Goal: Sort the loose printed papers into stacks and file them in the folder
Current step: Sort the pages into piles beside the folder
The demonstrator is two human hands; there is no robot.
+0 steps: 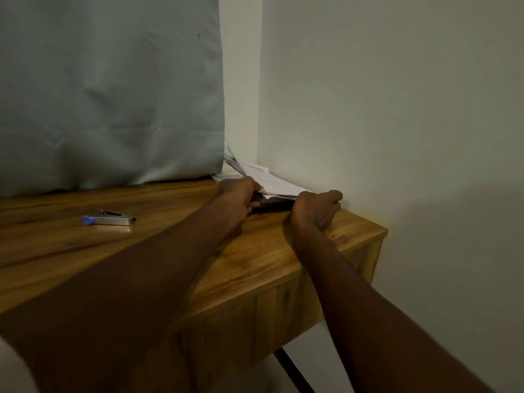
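Both hands [236, 198] [316, 208] grip the paper stack [273, 185]; its long axis points into the corner.

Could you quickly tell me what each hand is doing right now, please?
Left hand: closed on the paper stack.
Right hand: closed on the same stack's near edge.

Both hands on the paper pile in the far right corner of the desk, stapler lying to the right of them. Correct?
Not quite. In the head view the stapler lies on the desk to the left of the hands, not the right. The rest holds: the left hand and right hand are both on the paper pile in the far right corner.
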